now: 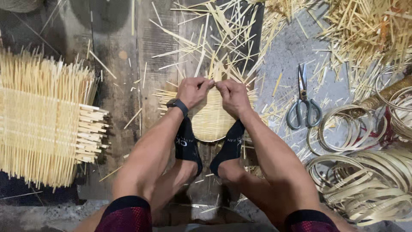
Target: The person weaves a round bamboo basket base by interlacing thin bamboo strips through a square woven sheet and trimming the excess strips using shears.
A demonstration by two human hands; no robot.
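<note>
Two hands pinching strips above one half-woven bamboo basket at frame centre.

I see my left hand (192, 92) and right hand (232, 96) meeting at the top of the woven basket (211, 122), fingers of both clamped together on thin bamboo strips (216, 71). Two black-socked feet (187, 146) brace the basket from below. One pair of scissors (304, 99) lies at right; one stack of cut sticks (40, 118) fills the left; coiled bamboo hoops (365, 180), too many to count, sit at lower right.
</note>
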